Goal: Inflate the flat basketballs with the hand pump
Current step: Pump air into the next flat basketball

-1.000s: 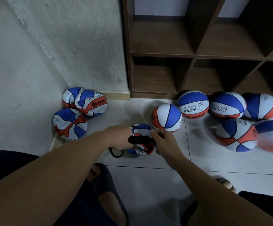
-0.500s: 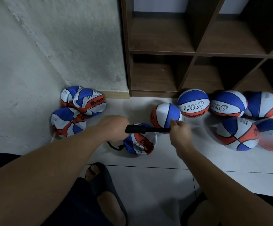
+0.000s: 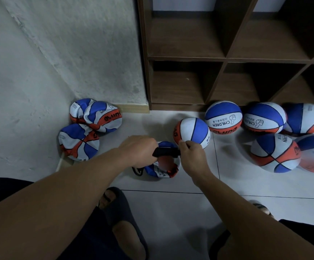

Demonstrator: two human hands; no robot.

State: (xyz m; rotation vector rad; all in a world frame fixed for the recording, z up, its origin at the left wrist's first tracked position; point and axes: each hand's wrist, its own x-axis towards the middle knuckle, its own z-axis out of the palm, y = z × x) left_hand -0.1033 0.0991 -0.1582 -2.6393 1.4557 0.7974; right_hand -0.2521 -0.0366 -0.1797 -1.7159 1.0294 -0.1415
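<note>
A black hand pump (image 3: 166, 152) lies level between my hands, just above a crumpled flat basketball (image 3: 161, 168) on the floor tiles. My left hand (image 3: 139, 151) grips the pump's body at its left end. My right hand (image 3: 192, 156) grips the handle end, close against the barrel. A short black hose (image 3: 138, 170) loops down from under my left hand toward the flat ball. Where the hose meets the ball is hidden.
Three more flat balls (image 3: 81, 141) pile in the left corner by the wall. Several round inflated balls (image 3: 192, 133) lie to the right in front of a dark wooden cubby shelf (image 3: 216, 59). My sandalled feet (image 3: 118, 209) stand below.
My right hand pulled the handle out to the right half a second ago and has now pushed it back in toward the left hand. The left hand has stayed in place.
</note>
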